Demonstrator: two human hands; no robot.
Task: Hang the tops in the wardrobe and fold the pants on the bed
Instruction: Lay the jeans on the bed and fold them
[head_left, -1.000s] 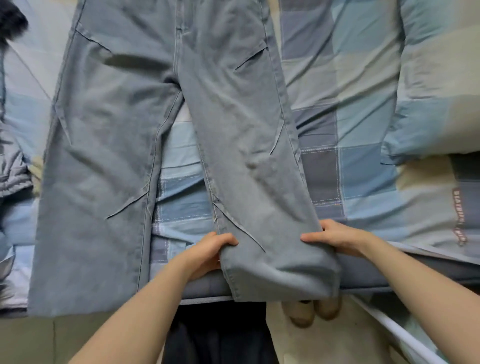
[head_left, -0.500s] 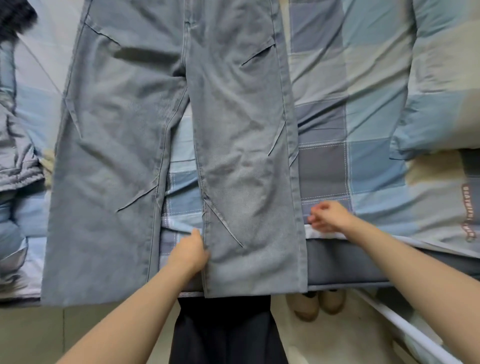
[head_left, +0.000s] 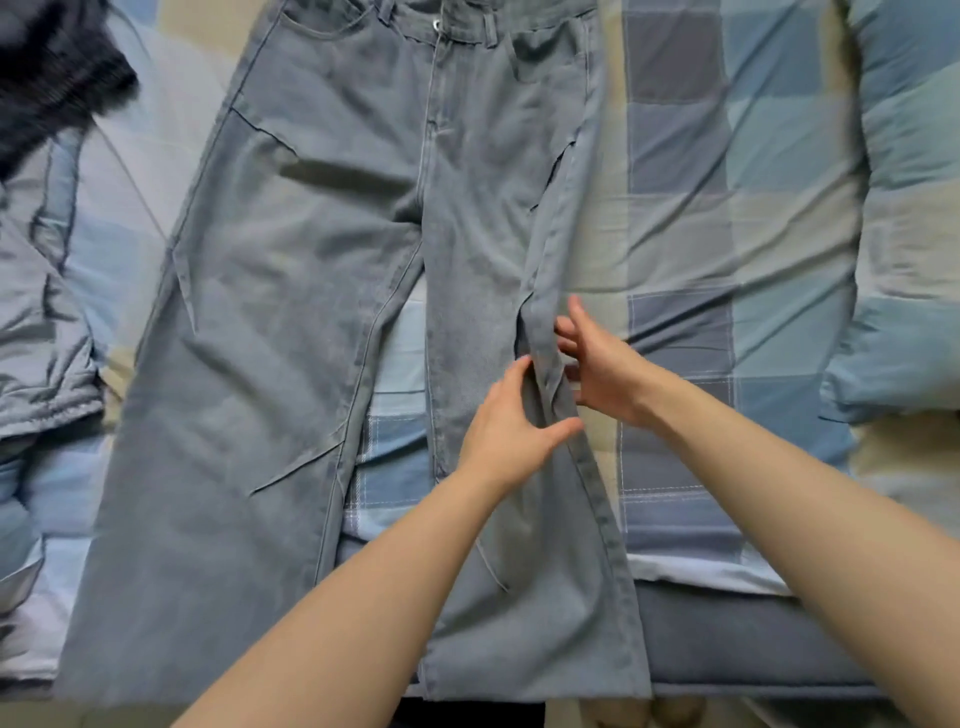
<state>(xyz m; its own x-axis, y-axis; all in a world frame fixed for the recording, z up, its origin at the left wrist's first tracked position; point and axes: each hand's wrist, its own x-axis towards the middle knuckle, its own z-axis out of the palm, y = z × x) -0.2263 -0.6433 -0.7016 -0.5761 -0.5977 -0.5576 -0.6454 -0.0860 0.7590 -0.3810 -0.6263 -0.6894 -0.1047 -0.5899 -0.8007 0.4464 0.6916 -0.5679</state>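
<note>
Light blue jeans (head_left: 291, 364) lie flat on the checked bedsheet (head_left: 685, 249), waist at the far side, both hems hanging over the near bed edge. My left hand (head_left: 511, 428) rests on the right leg around knee height, fingers and thumb pinched on the raised outer seam. Just to the right of that seam is my right hand (head_left: 597, 364), its fingers spread and touching the leg's edge. The seam stands up in a narrow fold between the two hands.
A dark fuzzy garment (head_left: 52, 78) lies at the far left, a grey padded garment (head_left: 41, 338) below it. A checked pillow or quilt (head_left: 909, 260) sits at the right. The dark mattress edge (head_left: 737, 639) runs along the bottom, footwear (head_left: 649, 717) beneath it.
Both hands have left the hem of the right leg and moved up to its outer seam at knee height. The leg lies straighter, and the view has shifted up the jeans.
</note>
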